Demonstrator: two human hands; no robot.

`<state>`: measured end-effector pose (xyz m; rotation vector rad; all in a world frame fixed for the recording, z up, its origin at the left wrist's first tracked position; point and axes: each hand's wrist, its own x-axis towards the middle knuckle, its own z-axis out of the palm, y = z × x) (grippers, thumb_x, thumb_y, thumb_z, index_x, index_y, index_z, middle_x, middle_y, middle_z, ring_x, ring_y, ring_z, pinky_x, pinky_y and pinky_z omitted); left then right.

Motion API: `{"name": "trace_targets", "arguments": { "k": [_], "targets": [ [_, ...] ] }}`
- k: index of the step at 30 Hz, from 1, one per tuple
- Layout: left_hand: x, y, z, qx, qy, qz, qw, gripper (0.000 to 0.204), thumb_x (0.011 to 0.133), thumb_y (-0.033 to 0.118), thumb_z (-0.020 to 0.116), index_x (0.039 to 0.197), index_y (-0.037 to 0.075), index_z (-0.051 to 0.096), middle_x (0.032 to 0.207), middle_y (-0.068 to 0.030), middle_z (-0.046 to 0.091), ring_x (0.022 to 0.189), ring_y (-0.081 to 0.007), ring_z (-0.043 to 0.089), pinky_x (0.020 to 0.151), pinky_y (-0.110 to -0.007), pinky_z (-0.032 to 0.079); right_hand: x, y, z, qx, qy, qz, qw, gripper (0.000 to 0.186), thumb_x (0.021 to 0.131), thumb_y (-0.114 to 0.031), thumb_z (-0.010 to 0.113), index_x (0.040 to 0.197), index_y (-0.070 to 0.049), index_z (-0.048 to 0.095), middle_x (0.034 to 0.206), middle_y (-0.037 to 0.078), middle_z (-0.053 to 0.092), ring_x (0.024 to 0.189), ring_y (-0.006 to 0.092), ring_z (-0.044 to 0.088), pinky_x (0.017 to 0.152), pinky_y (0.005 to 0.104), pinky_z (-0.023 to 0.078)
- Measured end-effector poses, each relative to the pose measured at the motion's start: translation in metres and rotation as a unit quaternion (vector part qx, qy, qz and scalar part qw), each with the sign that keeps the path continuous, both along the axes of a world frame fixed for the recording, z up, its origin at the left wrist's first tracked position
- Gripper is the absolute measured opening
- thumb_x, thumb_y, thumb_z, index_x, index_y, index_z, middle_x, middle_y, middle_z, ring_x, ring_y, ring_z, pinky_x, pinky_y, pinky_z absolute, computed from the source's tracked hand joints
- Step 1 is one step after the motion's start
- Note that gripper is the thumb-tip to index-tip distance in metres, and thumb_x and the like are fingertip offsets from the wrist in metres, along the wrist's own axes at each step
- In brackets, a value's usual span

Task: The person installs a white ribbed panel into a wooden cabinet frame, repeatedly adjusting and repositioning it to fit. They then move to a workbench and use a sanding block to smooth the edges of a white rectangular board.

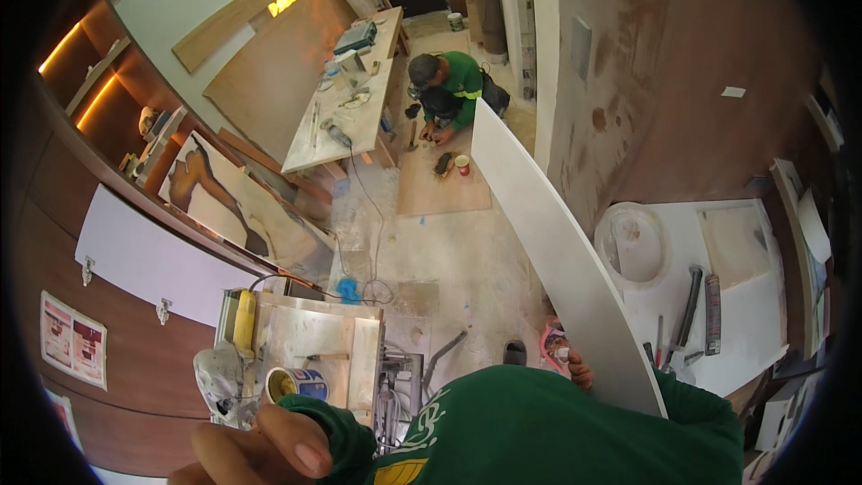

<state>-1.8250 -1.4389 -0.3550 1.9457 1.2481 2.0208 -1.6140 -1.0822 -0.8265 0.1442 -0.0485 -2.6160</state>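
Head view: the right hand (pixel 582 368), lower centre-right, was closed round the edge of a long white panel (pixel 549 233). The panel ran diagonally from centre up top to the lower right, by the green right sleeve (pixel 696 409). The left hand (pixel 256 449), bottom left, had curled fingers; couldn't tell if it held anything. Nearest to it was an open blue-and-white tub (pixel 312 384) on a wooden worktop (pixel 314 325), with a yellow tool (pixel 243 323) and clear plastic bag (pixel 218 377) just left of the tub. A pink item (pixel 550 341) sat beside the right hand, kind unclear. Upper centre: a co-worker (pixel 464 76) in green crouched at a floor board (pixel 440 196), a red cup (pixel 462 164) and a hammer (pixel 411 136) on it. Upper left-centre: a long table (pixel 305 151) with tools. Right: a white counter (pixel 750 341) with black tools (pixel 688 305).
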Motion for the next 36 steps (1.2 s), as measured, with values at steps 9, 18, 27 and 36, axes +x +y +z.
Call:
{"name": "trace_targets", "arguments": {
  "k": [9,18,27,36],
  "targets": [
    [-0.115,0.049,-0.008,0.095,0.056,0.022,0.994,0.057,0.083,0.0,0.075,0.13,0.032,0.071,0.154,0.0101,0.051,0.133,-0.0215,0.049,0.109,-0.051,0.044,-0.08,0.05,0.022,0.031,-0.013,-0.034,0.999,0.051,0.099,-0.051,0.053,0.113,-0.002,0.053,0.093,0.012,0.054,0.081,0.0252,0.054,0.075,0.0388,0.046],
    [-0.277,0.068,-0.036,0.156,0.057,-0.083,0.983,0.054,0.082,-0.002,0.071,0.127,0.027,0.074,0.157,0.0138,0.048,0.131,-0.0229,0.047,0.108,-0.054,0.036,-0.202,0.108,0.051,0.072,0.016,-0.063,0.995,0.052,0.099,-0.051,0.054,0.117,-0.002,0.052,0.096,0.012,0.055,0.084,0.0257,0.055,0.078,0.0397,0.046],
    [-0.428,0.113,-0.038,0.22,-0.051,-0.094,0.97,0.064,0.08,-0.013,0.063,0.125,0.031,0.076,0.155,0.0164,0.05,0.128,-0.0207,0.045,0.105,-0.05,0.036,-0.307,0.139,0.081,0.05,-0.007,-0.103,0.993,0.054,0.099,-0.052,0.055,0.12,-0.002,0.052,0.099,0.013,0.056,0.086,0.0262,0.056,0.081,0.0407,0.047],
    [-0.508,0.164,-0.011,0.018,0.018,-0.115,0.993,0.058,0.083,-0.003,0.072,0.128,0.033,0.073,0.157,0.0163,0.048,0.133,-0.0225,0.043,0.105,-0.05,0.041,-0.394,0.171,0.087,0.105,-0.11,-0.124,0.981,0.047,0.1,-0.049,0.055,0.109,-0.002,0.055,0.086,0.011,0.056,0.072,0.0218,0.053,0.071,0.0328,0.049]
  ]
}}
